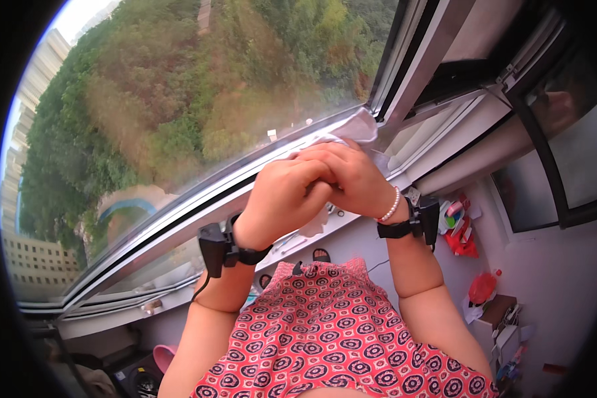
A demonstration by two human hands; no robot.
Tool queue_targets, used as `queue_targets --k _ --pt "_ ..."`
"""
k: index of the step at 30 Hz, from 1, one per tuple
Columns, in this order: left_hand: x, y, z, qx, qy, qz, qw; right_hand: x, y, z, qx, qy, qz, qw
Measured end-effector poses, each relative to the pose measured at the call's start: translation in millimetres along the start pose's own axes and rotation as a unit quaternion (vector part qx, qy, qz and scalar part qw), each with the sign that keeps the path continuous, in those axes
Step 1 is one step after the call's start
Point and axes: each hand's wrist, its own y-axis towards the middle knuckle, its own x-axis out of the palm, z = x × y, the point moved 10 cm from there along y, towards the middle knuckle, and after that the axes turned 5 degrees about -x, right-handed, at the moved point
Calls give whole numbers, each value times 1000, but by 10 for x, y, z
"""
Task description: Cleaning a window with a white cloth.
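A pale cloth (360, 128) hangs over the lower frame of a large window (204, 99), near the corner where the frame meets an upright. My right hand (350, 174), with a beaded bracelet at its wrist, lies on the cloth with its fingers bent. Close against it, my left hand (288, 199) is curled and overlaps its fingers. More of the cloth shows below the hands, over the sill. The fingertips of both hands are largely hidden, so how firmly each grips the cloth does not show. Both wrists bear black strapped devices.
A narrow white sill (298, 244) with small items runs below the window. An opened window sash (552, 164) stands at the right. Red plastic bags (461, 239) and a box (495, 311) with cables lie at the right. A pink basin (164, 357) is at lower left.
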Motion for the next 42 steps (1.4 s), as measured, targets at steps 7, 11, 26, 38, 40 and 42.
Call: queue_targets --k 7,11,26,38,40,42 --pt "329 268 -52 15 18 -10 1000 -307 -148 204 46 46 53 996" --pt "534 370 18 48 -7 -37 998 -498 -298 219 73 -56 54 994" --pt "168 317 226 67 62 38 995 -648 -131 160 20 -247 241 938" --pt "511 -296 -191 44 243 165 955 9 -691 134 -16 -445 169 880" --pt "618 -320 -181 30 267 218 938 -47 -604 247 -38 -404 137 904" --pt "605 -360 -222 -1 280 212 936 50 -499 292 7 -465 94 880"
